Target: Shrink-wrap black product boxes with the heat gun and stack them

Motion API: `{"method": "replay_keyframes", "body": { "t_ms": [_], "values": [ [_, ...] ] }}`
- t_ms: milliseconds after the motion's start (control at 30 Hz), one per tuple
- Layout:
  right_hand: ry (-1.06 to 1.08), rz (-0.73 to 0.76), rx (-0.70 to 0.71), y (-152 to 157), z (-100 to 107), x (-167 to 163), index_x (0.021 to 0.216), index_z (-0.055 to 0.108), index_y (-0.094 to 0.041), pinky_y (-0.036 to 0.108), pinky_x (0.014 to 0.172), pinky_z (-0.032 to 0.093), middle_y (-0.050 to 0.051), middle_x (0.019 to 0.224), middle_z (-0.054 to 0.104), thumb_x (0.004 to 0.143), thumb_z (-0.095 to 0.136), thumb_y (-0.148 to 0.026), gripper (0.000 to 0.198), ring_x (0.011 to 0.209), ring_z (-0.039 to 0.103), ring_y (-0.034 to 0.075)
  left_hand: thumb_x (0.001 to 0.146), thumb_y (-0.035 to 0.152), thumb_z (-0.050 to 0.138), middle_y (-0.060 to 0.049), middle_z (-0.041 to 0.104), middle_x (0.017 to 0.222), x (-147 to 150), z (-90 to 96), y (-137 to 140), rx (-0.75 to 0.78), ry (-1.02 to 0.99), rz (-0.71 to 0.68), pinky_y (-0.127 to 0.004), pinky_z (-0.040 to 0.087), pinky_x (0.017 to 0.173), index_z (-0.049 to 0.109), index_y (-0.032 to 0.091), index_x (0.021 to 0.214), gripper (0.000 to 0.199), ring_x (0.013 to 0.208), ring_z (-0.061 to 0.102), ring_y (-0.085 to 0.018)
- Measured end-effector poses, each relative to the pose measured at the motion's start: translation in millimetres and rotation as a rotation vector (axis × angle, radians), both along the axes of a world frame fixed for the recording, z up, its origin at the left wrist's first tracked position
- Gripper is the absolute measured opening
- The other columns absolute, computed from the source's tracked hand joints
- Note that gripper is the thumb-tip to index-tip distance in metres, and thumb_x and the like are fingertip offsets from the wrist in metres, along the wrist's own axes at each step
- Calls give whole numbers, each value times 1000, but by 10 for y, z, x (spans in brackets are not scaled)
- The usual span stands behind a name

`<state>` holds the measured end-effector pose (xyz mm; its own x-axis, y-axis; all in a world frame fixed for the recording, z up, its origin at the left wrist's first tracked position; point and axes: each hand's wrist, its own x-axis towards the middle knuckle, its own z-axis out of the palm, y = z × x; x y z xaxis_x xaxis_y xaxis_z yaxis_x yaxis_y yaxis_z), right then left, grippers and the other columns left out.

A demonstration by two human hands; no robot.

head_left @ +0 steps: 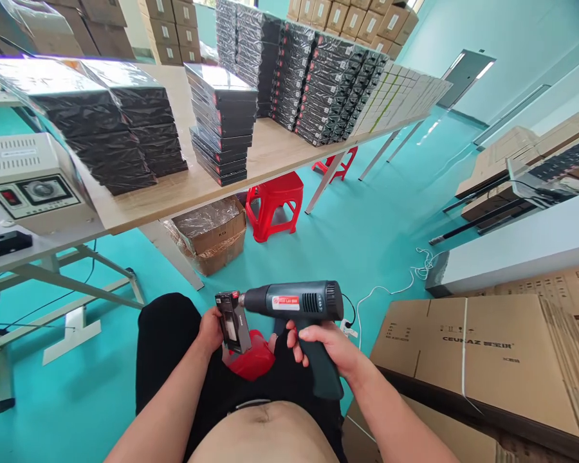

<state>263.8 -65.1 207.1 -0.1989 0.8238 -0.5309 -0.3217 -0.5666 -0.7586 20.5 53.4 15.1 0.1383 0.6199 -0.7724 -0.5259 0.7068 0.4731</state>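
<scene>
My left hand (pixel 211 331) is closed around the side of a small black box (pixel 233 323) with red at its top corner, held upright above my lap. In my right hand (pixel 324 344) is a dark green heat gun (pixel 296 301), gripped by its handle. Its nozzle points left and comes right up to the box's upper edge; whether the two touch I cannot tell. The fingers of my left hand are partly hidden behind the box. Below the box, a red stool (pixel 253 360) shows between my legs.
A wooden table (pixel 280 145) ahead carries stacks of film-wrapped black boxes (pixel 222 122). On the left stands a beige machine (pixel 33 186) with a dial. Cartons (pixel 463 360) are piled at right. A red stool (pixel 275 202) and an open carton (pixel 212 235) sit under the table; a white cable (pixel 381 289) crosses the floor.
</scene>
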Motion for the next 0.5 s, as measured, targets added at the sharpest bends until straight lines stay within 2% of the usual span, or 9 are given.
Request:
{"method": "replay_keyframes", "body": {
  "t_ms": [133, 233, 333, 400, 500],
  "values": [
    [-25, 296, -40, -162, 49, 26, 101, 65, -11, 24, 51, 46, 8, 81, 68, 70, 61, -19, 32, 58, 63, 15, 58, 20, 44, -3, 55, 57, -65, 42, 15, 12, -127, 98, -31, 48, 47, 58, 15, 77, 24, 48, 56, -19],
    [-86, 386, -65, -319, 35, 127, 99, 66, -10, 24, 51, 46, 7, 80, 68, 69, 61, -17, 31, 57, 62, 14, 70, 27, 43, -7, 62, 66, -121, 74, 1, 57, -187, 57, -34, 50, 50, 62, 11, 94, 34, 56, 61, -22],
    [-94, 301, -99, -416, -14, 211, 98, 65, -10, 24, 51, 46, 7, 80, 68, 70, 59, -18, 30, 58, 62, 14, 80, 46, 45, -12, 67, 85, -163, 160, -26, 103, -347, -46, -41, 54, 63, 60, 11, 108, 47, 75, 66, -27],
    [-80, 203, -110, -443, -59, 246, 100, 64, -10, 24, 50, 46, 7, 79, 67, 71, 58, -19, 31, 58, 63, 15, 80, 58, 47, -15, 68, 98, -178, 234, -43, 155, -482, -122, -46, 53, 73, 57, 13, 117, 60, 89, 65, -30],
    [-62, 52, -104, -447, -134, 290, 100, 63, -11, 24, 50, 46, 8, 80, 67, 73, 57, -22, 30, 58, 63, 15, 79, 61, 50, -15, 67, 105, -163, 289, -63, 228, -523, -224, -48, 50, 81, 55, 14, 121, 64, 98, 63, -31]
  ]
}}
